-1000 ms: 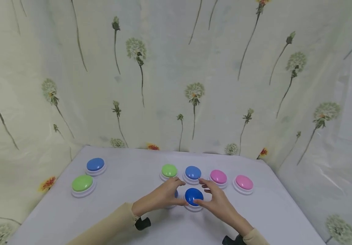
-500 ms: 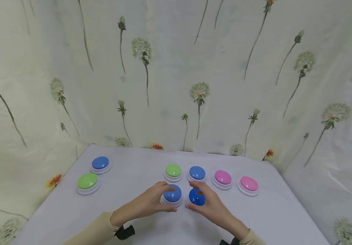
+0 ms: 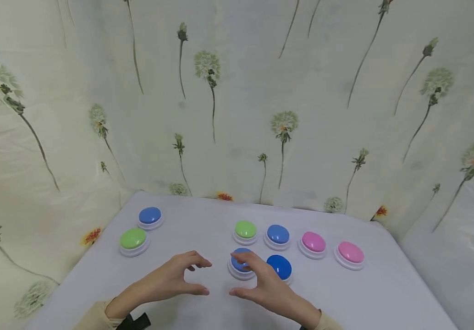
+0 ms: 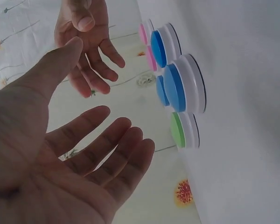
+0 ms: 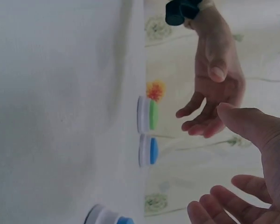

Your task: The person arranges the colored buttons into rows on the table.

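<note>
Since the earlier frames both hands have let go of the two near blue buttons and drawn back towards the person. The left hand (image 3: 171,279) has slid away to the left and now hovers over the white table (image 3: 385,293), fingers spread and loosely curved, holding nothing; the left wrist view shows its palm bare and open (image 4: 60,158). The right hand (image 3: 261,286) hangs just in front of the buttons, fingers relaxed and apart, with nothing in its grasp. Its fingertips overlap the lighter blue button (image 3: 241,262) in the head view; whether they touch it cannot be told.

Just right of those fingertips sits the darker blue button (image 3: 280,267), close beside the lighter one. Beyond the right hand runs a row of four buttons: a green button (image 3: 245,230), a blue button (image 3: 278,234), a pink button (image 3: 313,242) and a second pink button (image 3: 350,253) furthest to the right.

Well away to the left of the left hand lie a larger green button (image 3: 133,239) and, behind it, another blue button (image 3: 150,216). A cream curtain printed with dandelions (image 3: 237,101) stands behind the table.

No brand, label or writing can be read on any button.
</note>
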Action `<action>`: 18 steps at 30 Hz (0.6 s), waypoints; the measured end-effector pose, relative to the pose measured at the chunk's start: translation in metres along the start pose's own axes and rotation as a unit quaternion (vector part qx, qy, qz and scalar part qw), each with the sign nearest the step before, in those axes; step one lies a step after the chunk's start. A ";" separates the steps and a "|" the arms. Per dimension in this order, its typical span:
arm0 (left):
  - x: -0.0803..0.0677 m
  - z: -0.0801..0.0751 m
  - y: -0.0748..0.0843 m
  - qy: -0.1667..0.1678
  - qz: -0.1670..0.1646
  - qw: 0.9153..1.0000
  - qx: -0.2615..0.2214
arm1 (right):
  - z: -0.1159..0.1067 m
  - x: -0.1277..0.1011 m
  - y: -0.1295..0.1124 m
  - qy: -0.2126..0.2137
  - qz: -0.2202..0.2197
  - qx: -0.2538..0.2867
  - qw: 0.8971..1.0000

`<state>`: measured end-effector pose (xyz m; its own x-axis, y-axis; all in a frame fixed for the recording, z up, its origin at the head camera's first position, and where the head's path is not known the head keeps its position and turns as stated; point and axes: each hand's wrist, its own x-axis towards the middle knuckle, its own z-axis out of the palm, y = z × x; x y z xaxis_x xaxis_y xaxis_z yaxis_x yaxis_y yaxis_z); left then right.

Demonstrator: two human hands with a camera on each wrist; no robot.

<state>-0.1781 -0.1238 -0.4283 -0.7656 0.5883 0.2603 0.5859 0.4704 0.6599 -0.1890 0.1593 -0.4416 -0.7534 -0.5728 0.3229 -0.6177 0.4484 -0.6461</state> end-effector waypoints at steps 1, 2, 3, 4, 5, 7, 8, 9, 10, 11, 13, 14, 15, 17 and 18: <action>-0.004 -0.002 -0.002 0.002 -0.003 1.000 -0.002 | 0.003 0.001 0.000 -0.005 -0.004 -0.003 1.000; -0.008 -0.004 -0.004 0.003 -0.005 1.000 -0.007 | 0.007 0.003 -0.001 -0.010 -0.009 -0.005 1.000; -0.013 -0.006 -0.007 0.003 -0.008 1.000 -0.012 | 0.011 0.005 -0.002 -0.015 -0.012 -0.002 1.000; -0.017 -0.008 -0.009 0.002 -0.010 1.000 -0.016 | 0.014 0.007 -0.002 -0.020 -0.013 0.002 1.000; -0.021 -0.011 -0.011 0.000 -0.014 1.000 -0.021 | 0.017 0.010 -0.004 -0.024 -0.015 0.006 1.000; -0.031 -0.018 -0.016 -0.005 -0.018 0.999 -0.033 | 0.023 0.017 -0.007 -0.034 -0.015 0.013 0.999; -0.036 -0.023 -0.018 -0.008 -0.022 0.999 -0.040 | 0.027 0.022 -0.008 -0.039 -0.017 0.015 0.999; -0.041 -0.027 -0.021 -0.012 -0.027 0.999 -0.044 | 0.031 0.026 -0.010 -0.043 -0.019 0.019 0.999; -0.046 -0.032 -0.023 -0.014 -0.031 0.998 -0.048 | 0.034 0.031 -0.011 -0.045 -0.022 0.019 0.999; -0.051 -0.037 -0.026 -0.015 -0.038 0.998 -0.051 | 0.039 0.036 -0.013 -0.047 -0.025 0.020 0.998; -0.060 -0.047 -0.033 -0.014 -0.051 0.997 -0.055 | 0.048 0.047 -0.014 -0.052 -0.031 0.022 0.998; -0.064 -0.052 -0.037 -0.011 -0.055 0.997 -0.055 | 0.052 0.052 -0.015 -0.055 -0.034 0.023 0.998; -0.068 -0.056 -0.041 -0.007 -0.059 0.997 -0.055 | 0.057 0.057 -0.015 -0.057 -0.037 0.023 0.997; -0.076 -0.066 -0.052 0.007 -0.061 0.996 -0.059 | 0.066 0.068 -0.016 -0.064 -0.038 0.023 0.997; -0.080 -0.071 -0.058 0.017 -0.063 0.996 -0.063 | 0.071 0.073 -0.016 -0.067 -0.038 0.024 0.997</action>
<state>-0.1696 -0.2444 -0.4372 -0.8402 0.5071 0.1922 0.4485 0.4506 0.7719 -0.2185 0.0617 -0.4568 -0.6656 -0.6920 0.2796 -0.6588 0.3687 -0.6558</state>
